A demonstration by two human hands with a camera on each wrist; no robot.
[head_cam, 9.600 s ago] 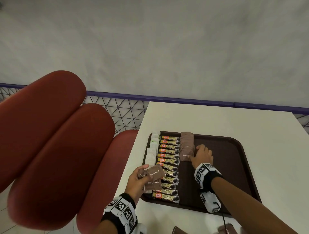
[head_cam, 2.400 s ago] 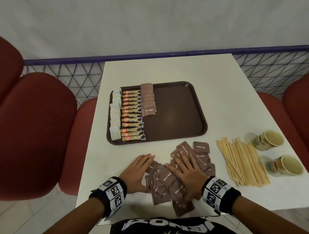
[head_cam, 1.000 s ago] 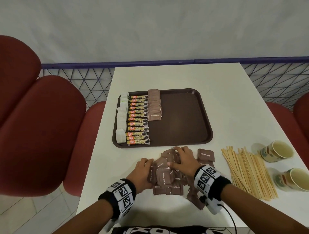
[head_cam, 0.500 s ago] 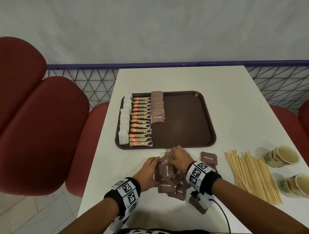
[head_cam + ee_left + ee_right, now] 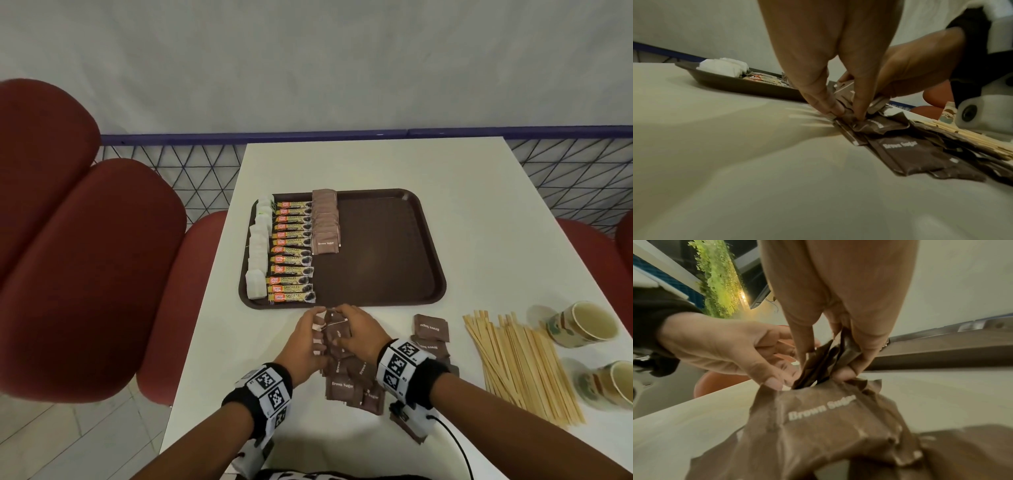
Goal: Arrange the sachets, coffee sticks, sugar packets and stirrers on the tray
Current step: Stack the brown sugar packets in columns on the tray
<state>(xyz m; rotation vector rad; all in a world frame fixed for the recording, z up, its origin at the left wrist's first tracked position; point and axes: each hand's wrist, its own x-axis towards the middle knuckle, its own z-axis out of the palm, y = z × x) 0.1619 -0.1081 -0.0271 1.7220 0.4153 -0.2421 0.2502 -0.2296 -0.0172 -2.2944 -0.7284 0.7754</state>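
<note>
Two hands meet low in the head view's centre: the right hand point(image 5: 359, 330) and left hand point(image 5: 305, 342) close round a gathered stack of brown paper sugar packets point(image 5: 337, 337), just below the dark brown plastic tray point(image 5: 394, 246), whose unfinished sugar row runs up-frame. In the left wrist view fingertips point(image 5: 835, 109) press into the pile. In the right wrist view the fingers point(image 5: 857, 363) pinch several packets upright

Dark brown sugar packets point(image 5: 344, 383) are showing white lettering on the white bench point(image 5: 479, 212), the tray point(image 5: 387, 253) is looking dark brown, and the stirrers point(image 5: 524, 363) are appearing pale tan.
</note>
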